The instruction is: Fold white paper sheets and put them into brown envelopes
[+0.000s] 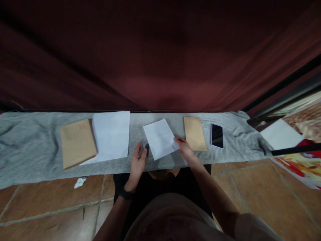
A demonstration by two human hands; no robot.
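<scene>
A folded white sheet of paper [161, 138] lies turned at an angle just in front of me, over a grey cloth [136, 129]. My right hand [184, 147] pinches its right corner between thumb and fingers. My left hand [138, 160] hovers at the left of the paper, fingers apart and nothing in them. Right of the paper, close to my right hand, is a small brown envelope [195, 134]. To the left lies a stack of white paper [111, 135], partly under a stack of larger brown envelopes [77, 143].
A phone [217, 136] with a dark screen lies at the right on the cloth. Behind the narrow surface rises a dark red curtain [160, 87]. A crumpled white scrap [80, 182] is on the tiled floor [57, 197]. Colourful printed packaging [303, 164] stands at far right.
</scene>
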